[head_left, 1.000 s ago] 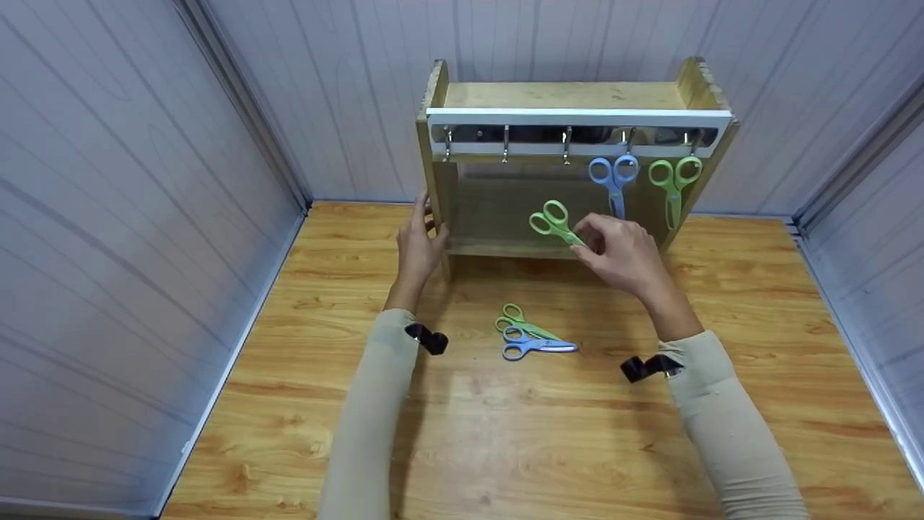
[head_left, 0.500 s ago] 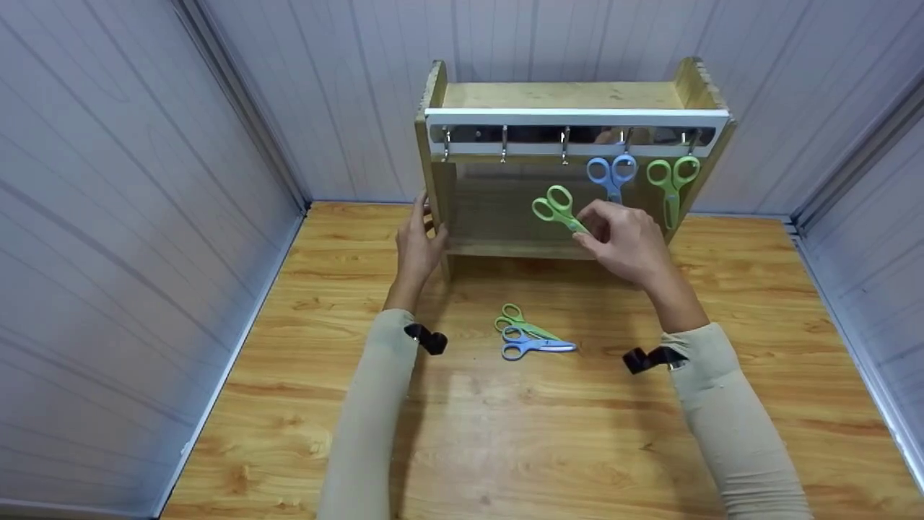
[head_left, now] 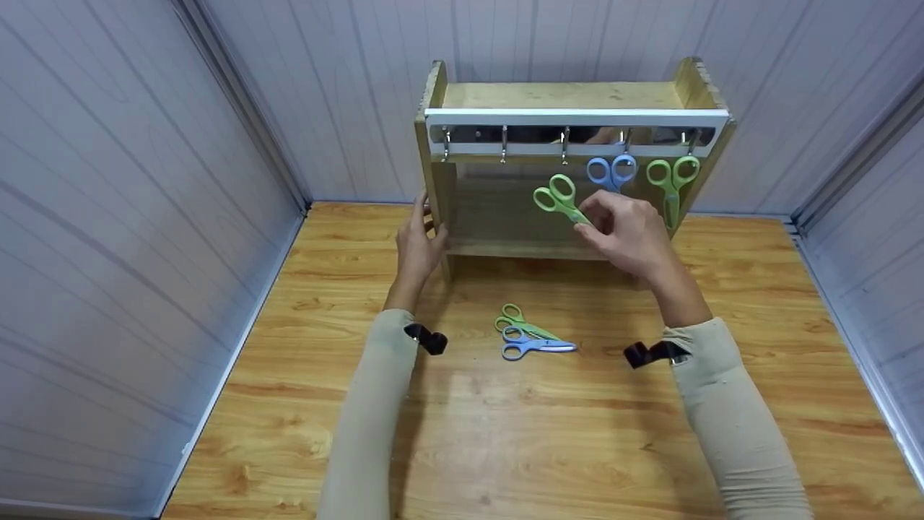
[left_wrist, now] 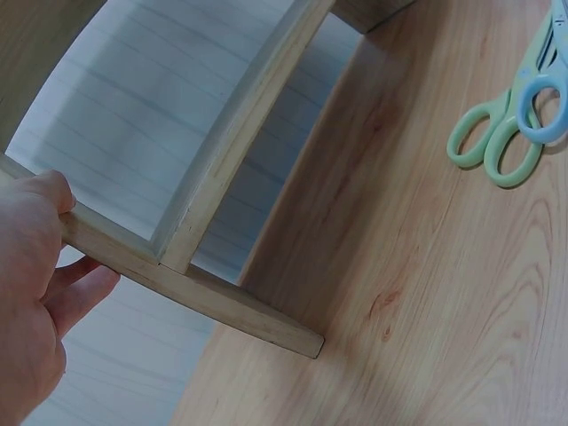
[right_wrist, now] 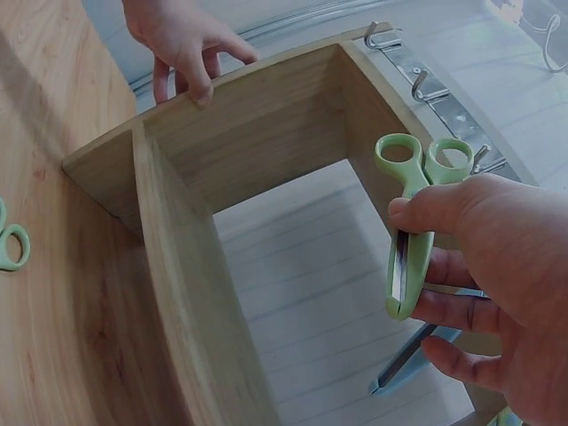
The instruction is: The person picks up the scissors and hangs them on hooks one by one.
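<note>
My right hand (head_left: pixel 626 235) pinches a pair of green scissors (right_wrist: pixel 413 213) by the blades, finger loops pointing up and left, in front of the wooden rack (head_left: pixel 563 94) and below its hooks. My left hand (head_left: pixel 419 244) grips the rack's left side panel (left_wrist: pixel 240 306), thumb on one face and fingers on the other. Blue scissors (head_left: pixel 611 173) hang from one hook, partly hidden behind my right hand. Another green pair of scissors (head_left: pixel 673 189) hangs from the rightmost hook. The three left hooks (head_left: pixel 504 144) hold nothing.
On the wood-grain tabletop (head_left: pixel 476 433) in front of the rack lie green scissors (head_left: pixel 511 313) and blue scissors (head_left: pixel 534 345), overlapping. Pale panelled walls (head_left: pixel 346 87) stand behind and on both sides.
My right hand has risen slightly with the green scissors, nearer the hook strip, and now covers more of the hanging blue pair. My left hand stays on the side panel.
</note>
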The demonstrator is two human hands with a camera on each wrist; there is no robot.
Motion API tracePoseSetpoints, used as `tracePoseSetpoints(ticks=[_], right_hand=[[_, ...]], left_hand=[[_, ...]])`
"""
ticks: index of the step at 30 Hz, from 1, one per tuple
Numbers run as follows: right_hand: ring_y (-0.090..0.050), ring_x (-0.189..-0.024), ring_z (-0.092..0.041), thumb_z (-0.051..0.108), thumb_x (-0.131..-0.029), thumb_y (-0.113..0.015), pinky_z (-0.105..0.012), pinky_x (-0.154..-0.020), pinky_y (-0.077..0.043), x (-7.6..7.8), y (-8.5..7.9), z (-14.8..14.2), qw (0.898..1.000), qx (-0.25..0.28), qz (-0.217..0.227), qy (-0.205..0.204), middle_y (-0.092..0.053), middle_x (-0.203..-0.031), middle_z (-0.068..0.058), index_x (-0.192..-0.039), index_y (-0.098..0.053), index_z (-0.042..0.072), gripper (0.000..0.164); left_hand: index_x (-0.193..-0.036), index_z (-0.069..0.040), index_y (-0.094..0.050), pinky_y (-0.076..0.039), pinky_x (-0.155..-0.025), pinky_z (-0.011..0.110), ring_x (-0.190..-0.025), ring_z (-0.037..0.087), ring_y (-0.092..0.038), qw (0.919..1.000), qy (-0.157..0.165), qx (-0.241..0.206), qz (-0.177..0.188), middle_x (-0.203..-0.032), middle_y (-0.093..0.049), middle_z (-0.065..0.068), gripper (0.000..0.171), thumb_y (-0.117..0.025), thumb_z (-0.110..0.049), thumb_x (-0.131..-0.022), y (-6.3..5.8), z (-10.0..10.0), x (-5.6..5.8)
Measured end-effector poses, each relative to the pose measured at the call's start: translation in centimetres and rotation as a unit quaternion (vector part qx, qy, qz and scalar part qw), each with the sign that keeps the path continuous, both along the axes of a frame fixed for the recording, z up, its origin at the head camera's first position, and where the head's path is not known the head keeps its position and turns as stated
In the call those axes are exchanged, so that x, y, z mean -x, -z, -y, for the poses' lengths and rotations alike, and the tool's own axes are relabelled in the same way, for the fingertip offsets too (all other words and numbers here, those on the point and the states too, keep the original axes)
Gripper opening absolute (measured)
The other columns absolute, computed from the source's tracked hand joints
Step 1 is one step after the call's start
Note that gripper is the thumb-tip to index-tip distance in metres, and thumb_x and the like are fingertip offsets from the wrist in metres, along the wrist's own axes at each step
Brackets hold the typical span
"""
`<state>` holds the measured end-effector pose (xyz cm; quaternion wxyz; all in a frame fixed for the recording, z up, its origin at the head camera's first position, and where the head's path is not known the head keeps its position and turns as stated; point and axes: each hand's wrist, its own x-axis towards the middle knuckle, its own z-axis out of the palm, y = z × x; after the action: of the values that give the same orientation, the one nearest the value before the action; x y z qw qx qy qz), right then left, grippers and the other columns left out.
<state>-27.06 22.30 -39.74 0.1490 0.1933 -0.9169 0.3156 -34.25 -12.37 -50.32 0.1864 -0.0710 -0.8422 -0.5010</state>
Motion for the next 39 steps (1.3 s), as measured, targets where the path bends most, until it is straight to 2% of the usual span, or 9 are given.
tracePoseSetpoints(ticks=[8,17,25,31,39], right_hand=[[-0.060,-0.078,-0.022,0.012,-0.103,-0.081,-0.021,-0.070,-0.041,0.3,-0.6,0.0,1.000,0.012,-0.016,-0.009,-0.073,-0.089,-0.017,-0.116,-0.077,0.000,0.018],[-0.060,-0.080,-0.022,0.013,-0.104,-0.080,-0.015,-0.070,-0.039,0.1,-1.1,0.1,1.000,0.020,-0.009,-0.005,-0.074,-0.092,-0.017,-0.118,-0.078,0.001,0.019],[-0.059,-0.080,-0.021,0.013,-0.104,-0.080,-0.014,-0.069,-0.039,0.2,-1.7,0.2,1.000,0.023,-0.010,-0.001,-0.073,-0.091,-0.017,-0.119,-0.077,0.000,0.020],[-0.056,-0.077,-0.017,0.011,-0.103,-0.080,-0.015,-0.067,-0.039,0.6,-1.6,0.1,0.999,0.032,-0.017,-0.002,-0.072,-0.088,-0.018,-0.118,-0.076,-0.001,0.020],[-0.055,-0.073,-0.008,0.013,-0.103,-0.082,-0.014,-0.065,-0.039,0.9,-1.2,0.1,0.999,0.041,-0.010,0.000,-0.072,-0.085,-0.015,-0.118,-0.078,0.002,0.019]], left_hand=[[-0.170,-0.003,-0.044,-0.064,-0.116,0.059,-0.137,0.051,-0.072,1.0000,0.001,-0.002,-0.001,-0.147,-0.067,0.035,0.070,-0.068,0.004,-0.105,0.0,-0.1,0.1],[-0.169,-0.006,-0.046,-0.067,-0.113,0.054,-0.135,0.049,-0.074,1.0000,-0.004,0.006,0.004,-0.147,-0.069,0.032,0.069,-0.069,0.003,-0.106,0.1,0.0,0.2],[-0.170,-0.006,-0.046,-0.067,-0.113,0.056,-0.135,0.049,-0.074,1.0000,-0.001,-0.003,0.003,-0.148,-0.069,0.032,0.069,-0.068,0.004,-0.105,0.1,-0.1,0.2],[-0.171,-0.009,-0.045,-0.067,-0.112,0.056,-0.136,0.049,-0.074,1.0000,0.000,-0.003,0.008,-0.149,-0.069,0.031,0.070,-0.068,0.003,-0.106,0.1,-0.2,0.1],[-0.171,-0.003,-0.045,-0.066,-0.113,0.057,-0.137,0.049,-0.073,0.9998,-0.003,0.015,-0.010,-0.147,-0.069,0.033,0.070,-0.069,0.004,-0.105,0.1,-0.2,0.1]])
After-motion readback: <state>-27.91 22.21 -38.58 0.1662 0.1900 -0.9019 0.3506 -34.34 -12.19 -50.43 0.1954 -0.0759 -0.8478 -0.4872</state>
